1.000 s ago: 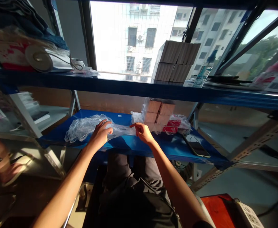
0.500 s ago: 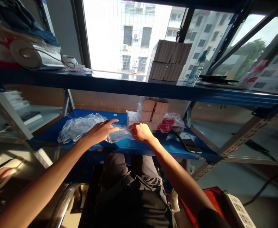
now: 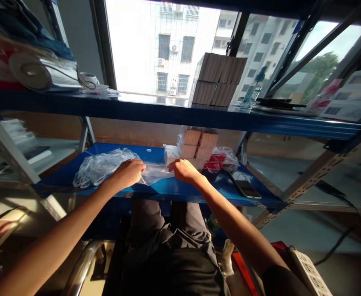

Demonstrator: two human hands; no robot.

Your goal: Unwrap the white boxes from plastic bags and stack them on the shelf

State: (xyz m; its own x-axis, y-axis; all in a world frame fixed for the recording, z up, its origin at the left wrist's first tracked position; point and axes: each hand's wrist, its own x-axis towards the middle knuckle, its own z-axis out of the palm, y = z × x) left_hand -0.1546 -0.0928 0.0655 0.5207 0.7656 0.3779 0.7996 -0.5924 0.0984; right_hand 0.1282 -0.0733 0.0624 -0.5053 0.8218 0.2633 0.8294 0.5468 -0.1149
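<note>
And here are both hands over the lower blue shelf (image 3: 180, 191), with a clear plastic bag (image 3: 156, 172) held out between them! The left hand (image 3: 131, 170) has its fingers curled into a fist, grasping the bag's left end; the right hand (image 3: 185, 169), fingers bent tightly too, pinches the right end. The bag spans the gap at the middle of the shelf, its lower edge hanging slack toward the near side.

Over to the left, just beside the left hand, lies a crumpled heap of clear plastic (image 3: 102, 166) (whether it is one piece or many, I cannot tell). Just beyond the right hand stands a block of plastic-wrapped boxes (image 3: 195, 142), with a white bundle (image 3: 171, 153) against its left side and a red packet (image 3: 215, 162) to its right. Farther right, near the shelf's edge, a phone (image 3: 246, 187) lies flat.

Up on the upper shelf (image 3: 143, 112), on the far side, a grey stack (image 3: 219, 80) rises before the window, and a clear bottle (image 3: 252, 93) with a blue top stands to its right. Down at the near right, there's a white power strip (image 3: 310, 271)!
</note>
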